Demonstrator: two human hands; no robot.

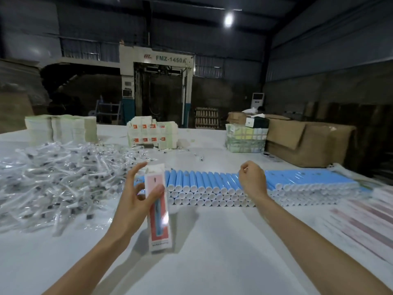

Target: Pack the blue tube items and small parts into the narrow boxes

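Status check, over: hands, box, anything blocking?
Left hand holds narrow box, top looks open. Right hand over blue tubes, fingers curled, grip unclear. Nothing between them.

Dim hall, one lamp (228,19) glaring upper right; table (212,241) bright, soft shadows, edges warped and blurred at right

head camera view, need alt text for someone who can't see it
A person's left hand holds a narrow pink box above a white table, while the right hand hovers with fingers curled over stacked blue tubes. A heap of small bagged parts lies to the left.
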